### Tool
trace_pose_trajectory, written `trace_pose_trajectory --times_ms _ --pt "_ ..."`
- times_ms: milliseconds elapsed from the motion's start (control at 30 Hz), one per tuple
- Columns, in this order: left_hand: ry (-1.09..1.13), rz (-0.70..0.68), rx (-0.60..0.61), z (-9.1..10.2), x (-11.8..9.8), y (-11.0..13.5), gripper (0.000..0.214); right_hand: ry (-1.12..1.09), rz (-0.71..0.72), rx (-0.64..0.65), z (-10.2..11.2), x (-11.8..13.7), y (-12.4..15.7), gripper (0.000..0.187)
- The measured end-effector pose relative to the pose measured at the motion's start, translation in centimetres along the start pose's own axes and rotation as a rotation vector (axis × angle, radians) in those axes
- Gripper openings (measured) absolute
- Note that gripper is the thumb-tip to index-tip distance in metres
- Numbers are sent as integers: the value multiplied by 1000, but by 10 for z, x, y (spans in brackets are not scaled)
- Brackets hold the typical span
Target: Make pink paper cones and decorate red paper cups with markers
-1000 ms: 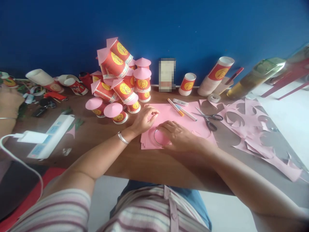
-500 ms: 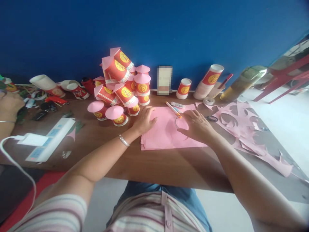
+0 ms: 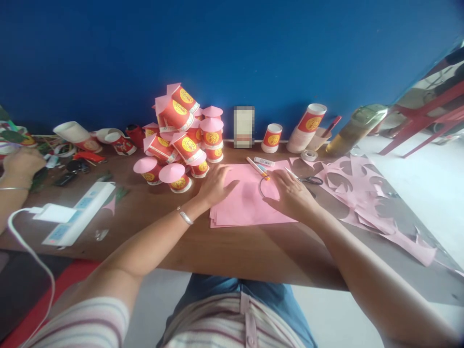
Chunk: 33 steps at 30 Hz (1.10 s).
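Note:
A stack of pink paper sheets (image 3: 242,208) lies on the brown table (image 3: 224,246) in front of me. My left hand (image 3: 215,186) rests flat on the stack's left edge, fingers stretched out. My right hand (image 3: 292,195) lies on the stack's upper right part, its fingers on a thin round ring (image 3: 266,186) that sits on the paper. An orange-tipped marker (image 3: 256,167) and a white pen lie just beyond the ring. Black-handled scissors (image 3: 312,181) lie to the right of my right hand.
A pile of red paper cups with pink cone lids (image 3: 181,140) stands behind my left hand. More cups (image 3: 306,126), a tape roll (image 3: 309,155) and pink paper offcuts (image 3: 366,193) lie at right. A white power strip (image 3: 78,212) lies at left, near another person's hand (image 3: 21,164).
My right hand has slid the ring from the stack's lower middle up to its upper right, near the markers. My left hand stayed on the paper's left edge.

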<state>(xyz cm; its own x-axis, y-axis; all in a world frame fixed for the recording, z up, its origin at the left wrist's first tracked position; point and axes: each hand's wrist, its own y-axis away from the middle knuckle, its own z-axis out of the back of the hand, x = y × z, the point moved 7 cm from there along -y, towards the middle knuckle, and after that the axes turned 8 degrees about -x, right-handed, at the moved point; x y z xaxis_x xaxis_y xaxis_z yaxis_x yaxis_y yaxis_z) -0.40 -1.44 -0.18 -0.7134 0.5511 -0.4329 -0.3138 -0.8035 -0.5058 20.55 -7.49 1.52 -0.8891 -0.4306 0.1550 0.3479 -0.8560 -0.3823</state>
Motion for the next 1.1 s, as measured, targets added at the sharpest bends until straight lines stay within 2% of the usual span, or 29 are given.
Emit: trace_pose_trajectory --times_ms 67,200,267,367,467,600,667,767,900,1000,1100 --pt "239 74 71 4 -15 5 48 -61 65 -100 8 13 2 71" --pt "654 345 372 -2 -36 31 46 -159 244 -165 12 57 11 78" --pt "716 415 392 6 -36 44 41 -225 292 -140 11 77 14 77" --pt "697 534 368 31 -14 67 42 -304 285 -103 11 92 15 68" --pt "581 644 314 70 20 95 48 -252 308 -79 8 90 17 45" --pt "284 757 206 125 73 134 51 -30 318 25 -8 77 24 13" --pt "163 815 169 143 98 152 53 41 320 63 -11 76 28 9" --pt "64 861 112 158 126 168 53 92 332 76 -9 86 32 9" --pt "-103 871 77 170 142 172 50 75 398 125 -10 112 35 16" --pt "-224 839 54 179 144 169 48 86 402 157 -18 127 34 21" --pt "-396 729 11 187 138 164 49 87 398 199 -32 138 29 28"
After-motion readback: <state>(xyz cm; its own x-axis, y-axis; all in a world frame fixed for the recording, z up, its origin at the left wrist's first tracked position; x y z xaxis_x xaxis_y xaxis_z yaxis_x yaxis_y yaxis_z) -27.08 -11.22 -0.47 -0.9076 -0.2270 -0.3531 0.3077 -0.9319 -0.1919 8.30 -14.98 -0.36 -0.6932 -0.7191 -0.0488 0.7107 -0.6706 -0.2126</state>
